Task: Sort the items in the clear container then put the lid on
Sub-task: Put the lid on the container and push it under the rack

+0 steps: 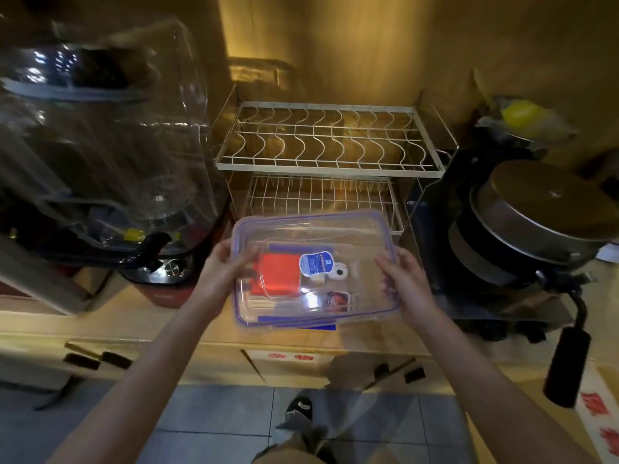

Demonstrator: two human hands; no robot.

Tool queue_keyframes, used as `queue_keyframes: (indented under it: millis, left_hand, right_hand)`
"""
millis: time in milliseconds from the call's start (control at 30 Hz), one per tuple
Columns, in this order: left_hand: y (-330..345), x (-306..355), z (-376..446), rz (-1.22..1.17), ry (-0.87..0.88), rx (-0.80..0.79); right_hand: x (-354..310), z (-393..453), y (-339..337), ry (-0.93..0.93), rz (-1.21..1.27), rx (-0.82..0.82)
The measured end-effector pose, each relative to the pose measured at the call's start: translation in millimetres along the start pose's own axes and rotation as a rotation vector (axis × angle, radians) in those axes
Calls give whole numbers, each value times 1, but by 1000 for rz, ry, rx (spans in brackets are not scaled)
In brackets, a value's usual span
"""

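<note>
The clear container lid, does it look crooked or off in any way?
Yes. The lid sits askew on the clear container, with both hands holding its edges; it isn't seated flat yet.

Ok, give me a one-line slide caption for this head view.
Left hand and right hand hold the clear lid over the container of sorted items.
</note>
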State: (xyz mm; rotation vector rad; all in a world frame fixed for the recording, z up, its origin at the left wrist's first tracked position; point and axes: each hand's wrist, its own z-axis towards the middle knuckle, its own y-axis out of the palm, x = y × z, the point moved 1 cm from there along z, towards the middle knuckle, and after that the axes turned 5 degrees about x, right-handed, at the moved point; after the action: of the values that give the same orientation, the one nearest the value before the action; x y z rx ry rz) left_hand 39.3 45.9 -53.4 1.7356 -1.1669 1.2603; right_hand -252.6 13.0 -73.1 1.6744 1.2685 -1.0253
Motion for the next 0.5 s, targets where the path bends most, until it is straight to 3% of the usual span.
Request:
queue_keyframes:
  millis: [167, 333, 500]
  left_hand:
    - [-3, -43, 13, 235, -57, 109]
    - [4, -44, 29, 571, 129, 267]
    - [6, -56, 47, 830, 139, 192]
  right_hand:
    - [24, 7, 18, -29, -149, 89]
    - [38, 26, 30, -142, -376, 99]
    - [47, 43, 36, -173, -511, 71]
